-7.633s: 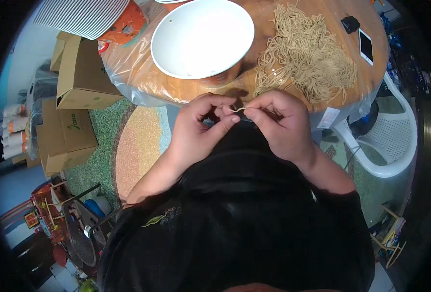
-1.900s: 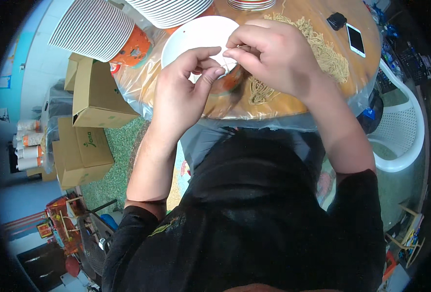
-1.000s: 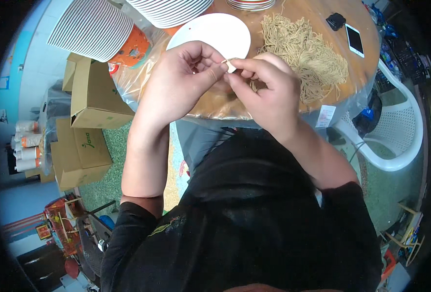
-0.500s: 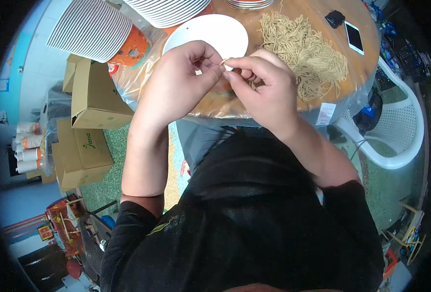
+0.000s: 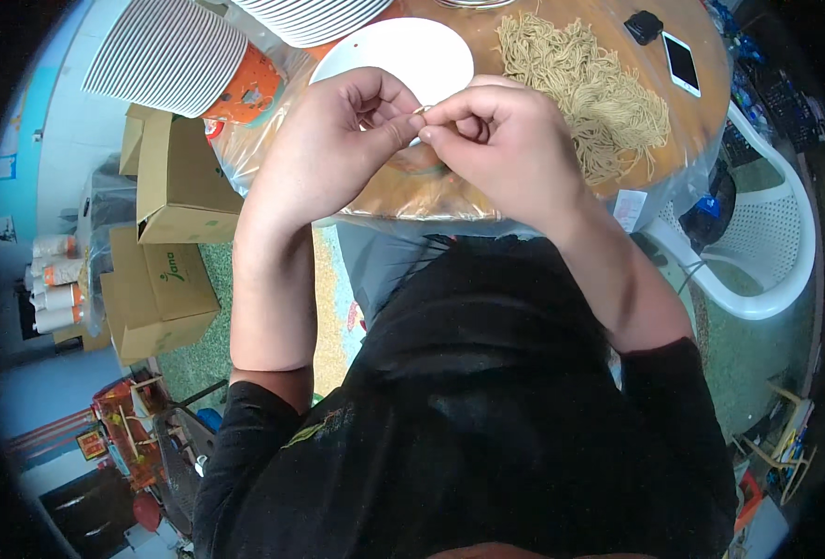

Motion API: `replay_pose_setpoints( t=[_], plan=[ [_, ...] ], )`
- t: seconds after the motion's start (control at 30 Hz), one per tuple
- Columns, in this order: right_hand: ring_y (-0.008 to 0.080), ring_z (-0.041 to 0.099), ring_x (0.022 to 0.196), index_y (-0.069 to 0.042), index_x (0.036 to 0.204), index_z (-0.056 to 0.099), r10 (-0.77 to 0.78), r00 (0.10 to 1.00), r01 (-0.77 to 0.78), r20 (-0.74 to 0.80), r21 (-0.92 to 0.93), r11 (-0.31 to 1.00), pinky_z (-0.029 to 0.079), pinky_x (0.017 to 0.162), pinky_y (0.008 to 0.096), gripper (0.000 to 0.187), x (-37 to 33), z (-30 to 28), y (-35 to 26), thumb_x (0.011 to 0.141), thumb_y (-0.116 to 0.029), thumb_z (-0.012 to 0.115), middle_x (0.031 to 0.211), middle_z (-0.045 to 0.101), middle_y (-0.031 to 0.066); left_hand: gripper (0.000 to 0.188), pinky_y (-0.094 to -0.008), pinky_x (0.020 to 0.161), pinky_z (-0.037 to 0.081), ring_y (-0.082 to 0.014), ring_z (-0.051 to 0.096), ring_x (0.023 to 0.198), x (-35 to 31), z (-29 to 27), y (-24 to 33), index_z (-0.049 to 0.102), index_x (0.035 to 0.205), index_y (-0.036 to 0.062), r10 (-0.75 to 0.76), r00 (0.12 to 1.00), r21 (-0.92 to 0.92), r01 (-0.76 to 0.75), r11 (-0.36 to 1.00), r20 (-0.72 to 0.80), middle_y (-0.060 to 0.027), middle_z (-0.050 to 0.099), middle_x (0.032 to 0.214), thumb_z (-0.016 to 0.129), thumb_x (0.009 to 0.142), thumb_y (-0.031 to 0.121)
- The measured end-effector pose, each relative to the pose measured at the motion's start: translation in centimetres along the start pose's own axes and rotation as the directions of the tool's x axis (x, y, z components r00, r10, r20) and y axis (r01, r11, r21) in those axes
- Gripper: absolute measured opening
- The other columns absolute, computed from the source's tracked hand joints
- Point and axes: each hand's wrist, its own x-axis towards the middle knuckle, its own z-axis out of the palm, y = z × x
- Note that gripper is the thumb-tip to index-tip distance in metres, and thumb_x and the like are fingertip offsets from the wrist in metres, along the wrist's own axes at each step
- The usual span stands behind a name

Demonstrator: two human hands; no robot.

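My left hand [image 5: 352, 135] and my right hand [image 5: 506, 130] meet tip to tip above the near part of the table. Thumb and forefinger are pinched on each, and between them shows a short bit of thin pale cord [image 5: 421, 110]. The rest of that cord is hidden by my fingers. Just beyond my hands lies a white round piece [image 5: 412, 51] with a small dark hole near its left edge. To the right of my right hand spreads a loose heap of tan cord lengths [image 5: 590, 88].
Stacks of white-rimmed orange buckets [image 5: 249, 88] stand at the table's [image 5: 701, 121] far left. A phone [image 5: 681, 63] and a small black object [image 5: 643, 26] lie far right. Cardboard boxes [image 5: 165, 289] sit on the floor at left, a white plastic chair [image 5: 757, 233] at right.
Both hands have shifted slightly up and left, still pinched together on the cord. The view has moved a little; the heap of cord and the phone stay in place.
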Motion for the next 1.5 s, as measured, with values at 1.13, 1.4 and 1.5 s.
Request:
replay_pose_setpoints(
  t=[1.13, 1.4, 1.5],
  plan=[
    [0.0256, 0.077, 0.082, -0.004, 0.103, 0.081, -0.007, 1.000, 0.007, 0.011, -0.046, 0.999, 0.061, 0.077, 0.0386, 0.012, 0.8, -0.4, 0.2, 0.098, -0.015, 0.084, 0.094, 0.077, 0.0104, 0.011, -0.0412, 0.083, 0.062, -0.0310, 0.080, 0.091, -1.8, 3.4, -2.4, 0.082, 0.104, 0.0063, 0.619, 0.744, 0.566, -0.406, 0.718, -0.251, -0.0101, 0.083, 0.099, 0.086, 0.094, 0.004],
    [0.0366, 0.075, 0.089, -0.006, 0.098, 0.079, -0.225, 0.974, 0.214, -0.042, -0.184, 0.959, 0.061, 0.080, 0.0462, 0.005, 1.7, -0.5, 1.1, 0.097, -0.012, 0.080, 0.095, 0.075, 0.0124, 0.015, -0.0416, 0.086, 0.061, -0.0296, 0.080, 0.096, -3.2, 3.2, -2.5, 0.080, 0.103, 0.0053, 0.688, 0.688, 0.685, -0.388, 0.616, -0.229, -0.0086, 0.085, 0.108, 0.086, 0.089, 0.001],
    [0.0361, 0.075, 0.088, -0.008, 0.097, 0.078, -0.332, 0.935, 0.293, -0.124, -0.254, 0.922, 0.061, 0.079, 0.0470, 0.005, 2.0, -0.5, 1.5, 0.098, -0.013, 0.080, 0.095, 0.074, 0.0113, 0.018, -0.0425, 0.088, 0.061, -0.0299, 0.080, 0.099, -3.9, 3.6, -2.6, 0.079, 0.102, 0.0045, 0.667, 0.714, 0.673, -0.387, 0.630, -0.214, -0.0095, 0.084, 0.113, 0.085, 0.087, 0.000]
  ],
)
